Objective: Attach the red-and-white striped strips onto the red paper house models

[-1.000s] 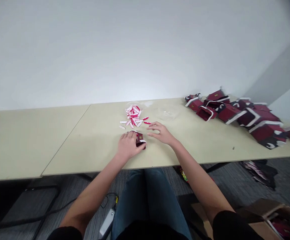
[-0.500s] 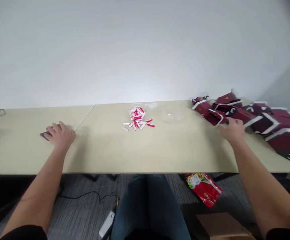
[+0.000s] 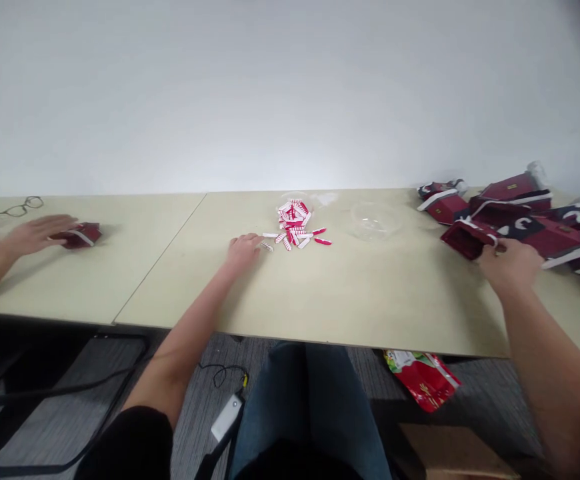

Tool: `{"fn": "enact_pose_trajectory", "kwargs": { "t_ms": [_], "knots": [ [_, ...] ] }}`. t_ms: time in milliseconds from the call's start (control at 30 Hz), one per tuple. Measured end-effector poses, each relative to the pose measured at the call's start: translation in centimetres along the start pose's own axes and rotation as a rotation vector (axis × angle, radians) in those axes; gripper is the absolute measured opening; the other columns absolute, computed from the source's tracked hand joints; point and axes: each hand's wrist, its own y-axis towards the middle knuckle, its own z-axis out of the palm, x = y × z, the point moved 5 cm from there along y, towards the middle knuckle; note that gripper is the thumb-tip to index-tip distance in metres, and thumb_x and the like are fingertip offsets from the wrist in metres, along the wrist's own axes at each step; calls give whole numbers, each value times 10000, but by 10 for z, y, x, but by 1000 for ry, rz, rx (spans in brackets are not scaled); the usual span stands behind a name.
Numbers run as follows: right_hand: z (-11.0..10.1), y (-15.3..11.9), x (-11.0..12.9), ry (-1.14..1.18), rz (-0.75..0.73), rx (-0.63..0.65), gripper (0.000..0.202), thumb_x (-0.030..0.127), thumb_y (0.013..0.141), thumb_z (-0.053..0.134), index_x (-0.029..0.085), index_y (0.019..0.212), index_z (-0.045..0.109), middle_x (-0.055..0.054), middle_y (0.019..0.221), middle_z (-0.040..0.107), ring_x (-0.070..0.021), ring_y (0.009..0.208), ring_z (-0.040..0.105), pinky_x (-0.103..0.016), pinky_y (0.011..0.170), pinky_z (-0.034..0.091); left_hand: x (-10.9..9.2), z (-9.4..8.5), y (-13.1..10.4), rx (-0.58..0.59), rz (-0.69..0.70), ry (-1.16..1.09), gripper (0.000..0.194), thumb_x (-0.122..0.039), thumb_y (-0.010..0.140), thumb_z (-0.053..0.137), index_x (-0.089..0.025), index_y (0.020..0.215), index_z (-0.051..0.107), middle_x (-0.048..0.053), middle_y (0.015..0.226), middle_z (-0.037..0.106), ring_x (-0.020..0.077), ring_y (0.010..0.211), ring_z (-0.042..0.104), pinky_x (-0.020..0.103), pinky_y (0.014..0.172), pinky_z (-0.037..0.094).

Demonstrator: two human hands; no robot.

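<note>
My left hand reaches across the table, its fingertips apart at the edge of a loose red-and-white striped strip. That strip lies flat beside a pile of similar small strips, some of them in a clear bowl. At the right, my right hand grips the rim of a dark red hollow box-like fabric piece, its opening toward me. Behind and beside it lie several more such pieces with white trim and black-and-white ends.
A second clear bowl stands right of the pile. At far left, another person's hand touches a dark red piece, near eyeglasses. Below the table are a red packet, a cardboard box and a cable.
My left hand has left the dark red piece at the left and moved right to the strips. Another person's hand now touches that piece. My right hand has closed on a dark red piece.
</note>
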Motion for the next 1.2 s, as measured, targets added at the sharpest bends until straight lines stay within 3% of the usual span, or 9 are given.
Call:
{"fn": "enact_pose_trajectory", "kwargs": {
  "t_ms": [167,300,467,667,833,967,1033,1133,1200],
  "knots": [
    [-25,-61,2,165,22,77,322,228,754,571,131,1030,704,-132,703,621,-259,709,558,-369,681,384,-12,8,20,42,39,-58,307,-341,901,435,-259,1093,661,30,1149,559,62,1080,497,192,1081,331],
    [-42,-115,23,292,-86,89,315,292,742,589,163,1017,674,-144,790,652,-230,650,596,-368,684,438,-1,13,18,-1,38,-99,389,-421,931,385,-214,1110,661,55,1163,552,59,1087,481,169,1057,325],
    [-57,-171,97,558,-302,128,323,418,812,526,186,1003,642,-132,1002,658,-204,646,634,-341,589,492,6,16,11,-68,65,-263,401,-439,933,399,-222,1174,633,44,1170,553,28,1057,497,114,981,358],
    [-64,-219,207,789,-543,312,246,353,897,487,191,997,642,-112,1015,650,-196,751,646,-372,746,548,-11,16,4,-178,126,-899,520,-544,821,554,-124,1109,658,56,1119,585,-1,967,550,75,848,413],
    [-55,-226,269,970,-669,622,218,342,869,556,208,1001,665,-96,1046,649,-213,889,643,-358,761,562,-29,20,0,-75,148,-1272,640,-578,688,668,-43,1039,658,97,1085,598,17,915,584,97,821,469],
    [-46,-206,305,1075,-701,980,373,411,786,675,195,1089,650,-81,1034,665,-181,754,650,-330,672,560,-31,24,3,-20,93,-1364,696,-577,606,728,-13,1009,662,110,1028,614,11,807,579,96,732,469],
    [-43,-187,322,1094,-682,959,396,449,772,682,183,1065,661,-71,971,683,-166,697,637,-309,623,539,-30,26,4,-17,98,-1357,679,-569,623,721,-17,1015,665,107,1030,615,6,797,576,91,722,465],
    [-35,-166,343,1098,-669,732,326,450,782,665,178,960,698,-70,978,692,-172,768,634,-300,669,522,-30,26,6,-36,133,-1311,622,-554,676,689,-33,1017,677,98,1035,616,6,813,581,94,738,467],
    [-26,-166,353,1093,-655,692,304,439,807,641,182,954,709,-66,981,698,-176,809,633,-298,694,514,-32,23,5,-86,162,-1255,557,-528,713,669,-53,1003,691,85,1032,617,8,857,586,98,786,471]
  ]
}}
